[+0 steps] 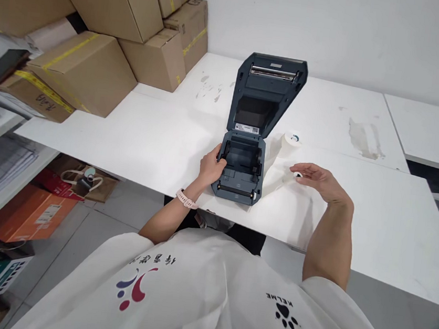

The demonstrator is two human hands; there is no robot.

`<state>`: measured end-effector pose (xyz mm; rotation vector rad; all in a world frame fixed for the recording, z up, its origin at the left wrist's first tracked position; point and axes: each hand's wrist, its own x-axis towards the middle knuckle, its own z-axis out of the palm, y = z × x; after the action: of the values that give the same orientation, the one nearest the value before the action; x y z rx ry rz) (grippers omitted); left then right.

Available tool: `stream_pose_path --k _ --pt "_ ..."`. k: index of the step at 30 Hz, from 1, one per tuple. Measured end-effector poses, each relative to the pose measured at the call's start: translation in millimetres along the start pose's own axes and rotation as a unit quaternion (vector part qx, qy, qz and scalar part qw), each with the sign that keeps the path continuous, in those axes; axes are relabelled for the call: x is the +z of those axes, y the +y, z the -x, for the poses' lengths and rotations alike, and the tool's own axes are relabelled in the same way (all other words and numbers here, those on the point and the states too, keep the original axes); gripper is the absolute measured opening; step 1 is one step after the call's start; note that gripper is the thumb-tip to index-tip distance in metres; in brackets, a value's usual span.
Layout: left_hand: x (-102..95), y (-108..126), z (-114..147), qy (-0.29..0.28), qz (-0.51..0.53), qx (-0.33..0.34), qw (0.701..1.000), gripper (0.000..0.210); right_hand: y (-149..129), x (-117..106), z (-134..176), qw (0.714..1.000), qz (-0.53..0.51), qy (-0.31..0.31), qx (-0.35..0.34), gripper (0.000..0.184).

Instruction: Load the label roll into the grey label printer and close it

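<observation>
The right hand (pixel 320 180) is pinching the small roll (pixel 298 175) right of the open printer (pixel 245 136), which the left hand (pixel 210 167) is gripping.

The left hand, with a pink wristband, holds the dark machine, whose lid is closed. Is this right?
No: the lid is open, not closed; the head view shows it standing raised. The left hand, with a pink wristband, does hold the dark machine.

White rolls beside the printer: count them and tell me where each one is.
2. One white roll is on the table, right of the printer; the second is in the grip of the right hand. Others may be hidden behind the raised lid.
</observation>
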<state>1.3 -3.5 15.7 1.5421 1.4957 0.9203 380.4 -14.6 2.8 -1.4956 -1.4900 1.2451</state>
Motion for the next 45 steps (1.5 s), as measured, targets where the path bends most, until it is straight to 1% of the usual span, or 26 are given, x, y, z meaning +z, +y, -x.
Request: stream_pose_path --k 2,3,5,6,8,9,12,14,15,17,19,20,21,22,24,26,28,29,31,33,34,37,39,41,43,45 --pt "0.3 0 0 0.001 -0.007 -0.001 1.0 0.072 1 -7 -12 0.998 -0.026 0.049 -0.014 0.054" --pt "0.4 0 0 0.002 -0.01 0.0 1.0 0.072 0 -10 -22 0.996 -0.037 0.082 -0.018 0.059" --pt "0.4 0 -1 0.005 -0.015 0.003 1.0 0.071 -1 -10 -47 0.99 -0.044 0.129 -0.024 0.076" --pt "0.3 0 0 0.005 -0.015 0.003 1.0 0.071 -3 -8 -62 0.989 -0.044 0.135 -0.026 0.085" --pt "0.0 1 0 0.006 -0.015 0.002 1.0 0.07 -6 0 -88 0.993 -0.038 0.109 -0.021 0.095" --pt "-0.2 2 1 0.005 -0.015 0.002 1.0 0.069 -7 5 -98 0.995 -0.032 0.092 -0.01 0.094" --pt "-0.6 4 2 0.007 -0.018 0.005 1.0 0.067 -10 16 -110 0.997 -0.042 0.052 0.026 0.074" --pt "-0.6 5 2 0.01 -0.02 0.008 1.0 0.067 -15 19 -105 0.996 -0.07 0.042 0.022 0.064" --pt "-0.5 5 2 0.01 -0.021 0.009 1.0 0.068 -21 20 -100 0.996 -0.085 0.036 0.011 0.063" --pt "-0.6 4 1 0.009 -0.022 0.009 1.0 0.067 -42 23 -88 0.996 -0.09 0.008 -0.025 0.07" --pt "-0.8 4 1 0.009 -0.022 0.007 1.0 0.066 -74 32 -75 0.995 -0.034 -0.067 -0.07 0.076" --pt "-1.0 4 2 0.009 -0.023 0.007 1.0 0.066 -94 41 -70 0.989 0.021 -0.117 -0.093 0.077" --pt "-1.1 4 2 0.009 -0.025 0.007 1.0 0.066 -114 52 -65 0.976 0.098 -0.163 -0.11 0.073" --pt "-1.1 4 2 0.008 -0.026 0.007 1.0 0.066 -133 66 -61 0.956 0.186 -0.191 -0.12 0.067" --pt "-1.0 3 2 0.008 -0.024 0.01 1.0 0.066 -164 99 -58 0.896 0.376 -0.194 -0.132 0.059" --pt "-0.8 2 2 0.011 -0.019 0.013 1.0 0.065 -180 130 -59 0.828 0.514 -0.187 -0.121 0.053" --pt "-0.6 1 2 0.011 -0.02 0.016 1.0 0.062 -182 153 -66 0.783 0.582 -0.197 -0.094 0.049" --pt "-0.7 0 2 0.009 -0.023 0.017 1.0 0.06 -180 160 -70 0.771 0.597 -0.207 -0.079 0.048" --pt "-0.9 0 2 0.004 -0.032 0.016 0.999 0.058 -172 167 -78 0.759 0.611 -0.218 -0.052 0.051" --pt "-1.3 0 2 0.005 -0.041 0.01 0.999 0.058 -164 166 -79 0.764 0.607 -0.212 -0.05 0.056" --pt "-1.4 0 2 0.008 -0.044 0.007 0.999 0.058 -160 164 -76 0.772 0.6 -0.2 -0.065 0.057" --pt "-0.7 -1 2 0.011 -0.031 0.009 0.999 0.057 -148 160 -48 0.805 0.557 -0.132 -0.157 0.056" --pt "0.9 -3 3 0.009 0.011 0.021 1.0 0.057 -136 161 -19 0.825 0.511 -0.105 -0.219 0.053" --pt "3.4 -6 3 0.005 0.082 0.036 0.996 0.058 -121 166 12 0.837 0.47 -0.107 -0.258 0.052" --pt "6.1 -8 2 -0.001 0.155 0.044 0.987 0.06 -104 174 37 0.844 0.453 -0.099 -0.269 0.054" --pt "8.1 -9 1 -0.014 0.206 0.039 0.978 0.062 -91 184 53 0.851 0.45 -0.068 -0.262 0.055"
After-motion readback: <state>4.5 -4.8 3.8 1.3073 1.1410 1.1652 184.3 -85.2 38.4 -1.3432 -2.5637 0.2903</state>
